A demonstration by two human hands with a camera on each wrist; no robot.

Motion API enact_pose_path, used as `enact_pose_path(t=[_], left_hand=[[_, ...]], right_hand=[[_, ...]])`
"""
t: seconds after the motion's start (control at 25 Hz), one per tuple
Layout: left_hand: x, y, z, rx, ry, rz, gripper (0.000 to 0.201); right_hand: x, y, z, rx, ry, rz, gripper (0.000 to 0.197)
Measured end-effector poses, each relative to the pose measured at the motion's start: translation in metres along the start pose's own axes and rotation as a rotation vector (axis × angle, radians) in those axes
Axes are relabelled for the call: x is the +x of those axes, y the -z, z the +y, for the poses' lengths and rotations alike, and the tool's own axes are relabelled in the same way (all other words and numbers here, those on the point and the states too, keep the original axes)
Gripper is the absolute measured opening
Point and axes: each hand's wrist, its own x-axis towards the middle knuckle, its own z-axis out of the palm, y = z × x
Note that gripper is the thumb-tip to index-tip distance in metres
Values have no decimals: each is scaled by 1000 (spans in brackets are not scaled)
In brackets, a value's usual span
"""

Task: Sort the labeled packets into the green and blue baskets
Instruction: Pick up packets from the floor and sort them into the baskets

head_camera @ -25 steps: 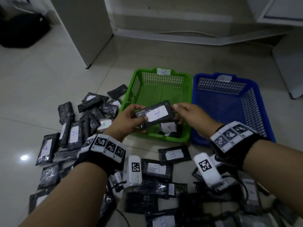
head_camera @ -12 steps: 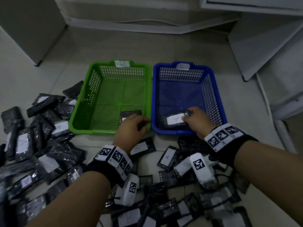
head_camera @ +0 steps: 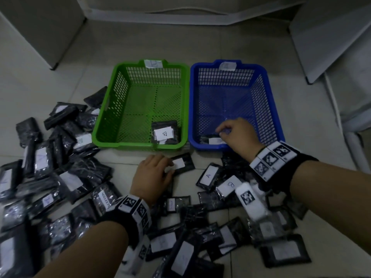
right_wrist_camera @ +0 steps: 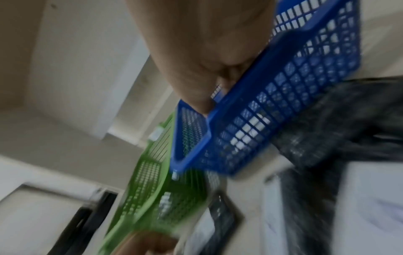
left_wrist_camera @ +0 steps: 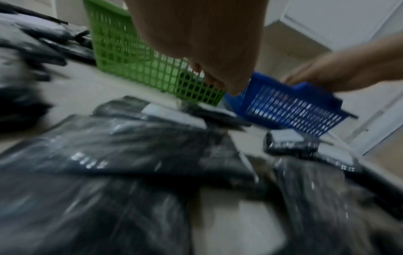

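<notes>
The green basket [head_camera: 138,146] and the blue basket [head_camera: 275,109] stand side by side on the floor. A black packet labelled B [head_camera: 163,133] lies in the green basket's near right corner. Another labelled packet [head_camera: 210,140] lies in the blue basket's near left corner. My right hand [head_camera: 219,133] reaches over the blue rim, its curled fingers and thumb pinching that packet's right end. My left hand [head_camera: 170,167] lies low in front of the green basket. Its straight fingers touch the white label of a floor packet [head_camera: 183,163]. Both wrist views are blurred.
Several black labelled packets cover the floor to the left [head_camera: 60,157] and in front of the baskets [head_camera: 200,227], among them an A packet [head_camera: 208,175]. A pale cabinet [head_camera: 30,27] stands at back left and a white panel [head_camera: 331,37] at back right.
A second ago both hands held one packet over the green basket. My right hand carried it into the blue basket and lowered it. My left hand drew back to a floor packet.
</notes>
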Motion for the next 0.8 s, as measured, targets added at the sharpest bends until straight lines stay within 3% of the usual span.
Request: enact_pose_path(t=[0.04, 0.12, 0.24, 0.36, 0.48, 0.68, 0.8], left_hand=[[-4, -5, -3, 12, 89, -46, 30], [-5, -10, -1, -32, 286, -179, 51], [5, -11, 4, -43, 408, -342, 74], [16, -4, 6, 8, 343, -386, 76], [17, 9, 2, -153, 268, -425, 71], [9, 40, -15, -121, 47, -388, 66], [0, 61, -23, -47, -80, -312, 68]], right_hand=[[-15, 0, -2, 49, 87, 97, 13], [-47, -3, -2, 135, 232, 138, 15], [-76, -19, 10, 87, 281, -58, 17], [-82, -34, 18, -240, 317, -312, 31], [-75, -39, 20, -470, 281, -504, 56], [-66, -41, 16, -443, 329, -530, 45], [-63, -43, 9, -473, 385, -565, 58]])
